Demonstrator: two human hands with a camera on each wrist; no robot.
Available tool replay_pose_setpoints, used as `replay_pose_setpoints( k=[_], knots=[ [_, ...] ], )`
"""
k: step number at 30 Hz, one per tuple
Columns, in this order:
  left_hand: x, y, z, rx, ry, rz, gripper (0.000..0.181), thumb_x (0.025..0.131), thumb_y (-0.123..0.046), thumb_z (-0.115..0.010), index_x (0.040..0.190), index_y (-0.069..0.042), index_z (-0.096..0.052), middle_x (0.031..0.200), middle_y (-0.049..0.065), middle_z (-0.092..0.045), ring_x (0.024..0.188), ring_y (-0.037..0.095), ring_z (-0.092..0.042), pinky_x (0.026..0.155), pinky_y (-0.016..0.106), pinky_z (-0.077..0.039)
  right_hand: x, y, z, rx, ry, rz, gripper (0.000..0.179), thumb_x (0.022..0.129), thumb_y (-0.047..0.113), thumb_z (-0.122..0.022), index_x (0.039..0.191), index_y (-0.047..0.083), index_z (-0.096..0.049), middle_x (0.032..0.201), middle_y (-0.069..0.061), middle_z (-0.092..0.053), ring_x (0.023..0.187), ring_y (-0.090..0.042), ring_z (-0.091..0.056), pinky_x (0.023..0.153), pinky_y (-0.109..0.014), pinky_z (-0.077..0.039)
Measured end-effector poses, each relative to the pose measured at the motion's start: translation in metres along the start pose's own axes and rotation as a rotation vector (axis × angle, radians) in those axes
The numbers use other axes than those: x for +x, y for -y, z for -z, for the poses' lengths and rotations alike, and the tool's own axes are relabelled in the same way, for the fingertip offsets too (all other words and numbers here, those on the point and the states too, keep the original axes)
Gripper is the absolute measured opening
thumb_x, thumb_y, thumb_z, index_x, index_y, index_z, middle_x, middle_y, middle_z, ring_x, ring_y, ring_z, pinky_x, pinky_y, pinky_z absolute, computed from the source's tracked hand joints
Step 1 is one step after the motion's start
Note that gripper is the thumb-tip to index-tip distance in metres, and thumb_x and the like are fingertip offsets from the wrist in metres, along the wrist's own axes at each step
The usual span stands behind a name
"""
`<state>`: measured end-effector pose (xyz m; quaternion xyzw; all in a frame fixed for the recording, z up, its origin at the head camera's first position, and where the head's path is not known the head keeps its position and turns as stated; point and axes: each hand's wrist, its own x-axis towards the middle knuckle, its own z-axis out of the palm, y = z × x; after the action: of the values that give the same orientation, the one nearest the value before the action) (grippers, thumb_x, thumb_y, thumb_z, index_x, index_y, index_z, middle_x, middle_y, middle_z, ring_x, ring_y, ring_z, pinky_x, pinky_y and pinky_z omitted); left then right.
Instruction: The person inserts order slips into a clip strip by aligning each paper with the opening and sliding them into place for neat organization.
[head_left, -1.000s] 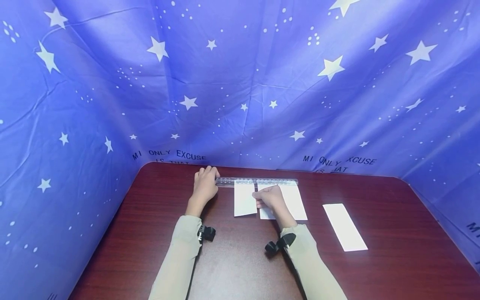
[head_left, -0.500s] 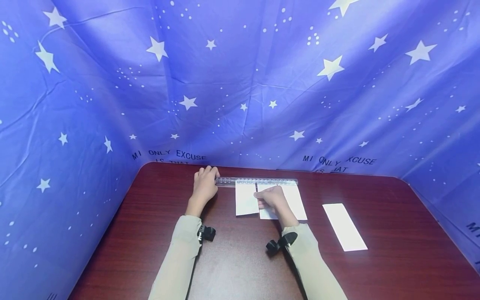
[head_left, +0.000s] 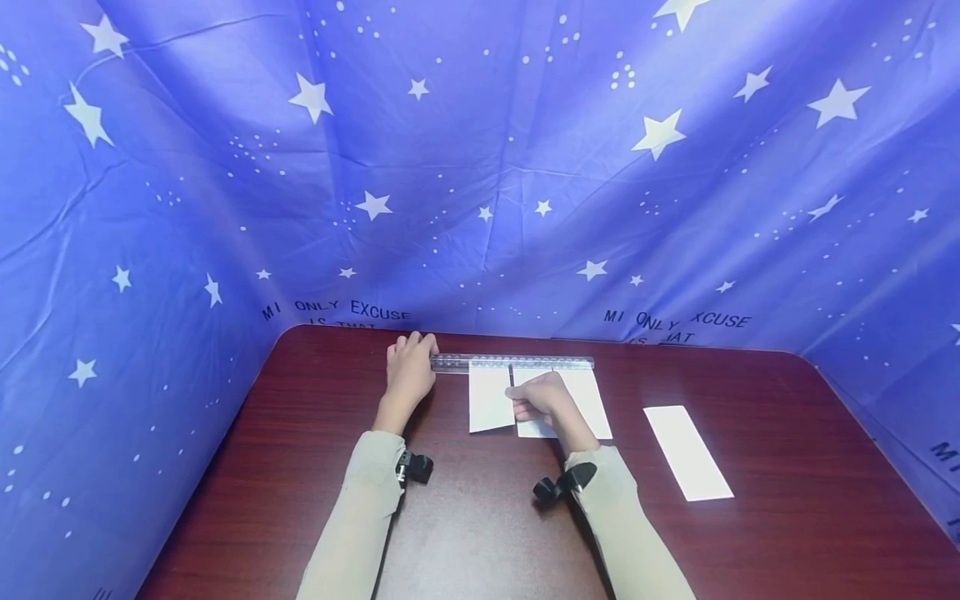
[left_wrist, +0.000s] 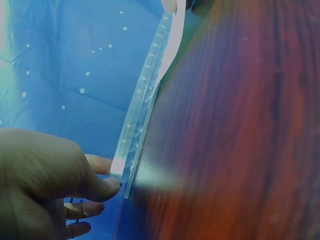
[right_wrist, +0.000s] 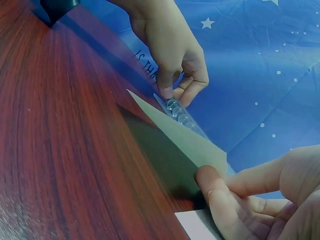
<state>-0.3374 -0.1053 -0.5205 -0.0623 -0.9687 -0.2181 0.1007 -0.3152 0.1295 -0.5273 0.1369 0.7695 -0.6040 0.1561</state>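
A long clear plastic strip with a row of round, ring-like shapes [head_left: 450,362] lies along the far side of the table. At its left end, my left hand [head_left: 409,367] pinches it between thumb and finger, as the left wrist view shows. A white paper piece [head_left: 491,398] meets the strip along its far edge. My right hand [head_left: 542,395] pinches this piece by its right edge, and the right wrist view shows the paper [right_wrist: 185,135] tilted up off the table. Another white sheet [head_left: 588,400] lies partly under my right hand.
A separate white paper strip [head_left: 688,454] lies on the right of the dark red wooden table [head_left: 465,517]. Blue star-print curtains [head_left: 480,167] stand behind and beside the table. Black straps with small devices [head_left: 564,483] sit at both wrists.
The left paper piece shifts slightly right and then back left with my right hand. My left hand stays on the strip's end. The head view drifts a little.
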Motion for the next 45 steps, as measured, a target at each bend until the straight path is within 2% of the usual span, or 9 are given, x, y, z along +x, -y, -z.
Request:
replay_pose_setpoints(
  k=[12,27,37,45],
  knots=[
    [0.0009,0.0002,-0.0029,0.006,-0.019,0.01,0.029,0.075,0.007,-0.072,0.098,-0.009,-0.065,0.105,0.011,-0.062,0.106,0.035,-0.054,0.097,0.048,-0.039,-0.0006,0.0005,-0.0002,0.018,-0.028,-0.012,0.021,0.085,0.001,-0.072,0.098,-0.015,-0.068,0.055,-0.004,-0.064,0.044,-0.008,-0.063,0.049,-0.022,-0.056],
    [0.0011,-0.0001,-0.0038,0.006,-0.023,0.018,0.03,0.075,0.006,-0.075,0.097,-0.01,-0.064,0.105,0.011,-0.062,0.106,0.035,-0.053,0.098,0.049,-0.038,-0.003,0.0025,0.0039,0.057,-0.004,-0.019,0.013,0.085,-0.003,-0.072,0.092,-0.014,-0.068,0.055,-0.002,-0.062,0.045,-0.007,-0.061,0.051,-0.022,-0.057],
    [0.0031,-0.0002,-0.0047,0.014,-0.018,0.027,0.029,0.076,0.007,-0.072,0.098,-0.011,-0.065,0.107,0.012,-0.063,0.108,0.036,-0.054,0.099,0.049,-0.038,-0.0022,0.0029,0.0042,0.049,-0.01,-0.024,0.012,0.085,-0.002,-0.072,0.09,-0.012,-0.068,0.054,-0.002,-0.062,0.044,-0.007,-0.061,0.05,-0.022,-0.056],
    [0.0027,0.0001,-0.005,0.012,-0.016,0.019,0.03,0.076,0.008,-0.072,0.099,-0.01,-0.064,0.107,0.012,-0.063,0.107,0.036,-0.054,0.098,0.049,-0.039,-0.003,0.0032,0.0052,0.007,-0.013,-0.022,0.018,0.086,0.002,-0.073,0.094,-0.013,-0.067,0.056,-0.002,-0.062,0.046,-0.007,-0.061,0.051,-0.022,-0.057]
  ],
)
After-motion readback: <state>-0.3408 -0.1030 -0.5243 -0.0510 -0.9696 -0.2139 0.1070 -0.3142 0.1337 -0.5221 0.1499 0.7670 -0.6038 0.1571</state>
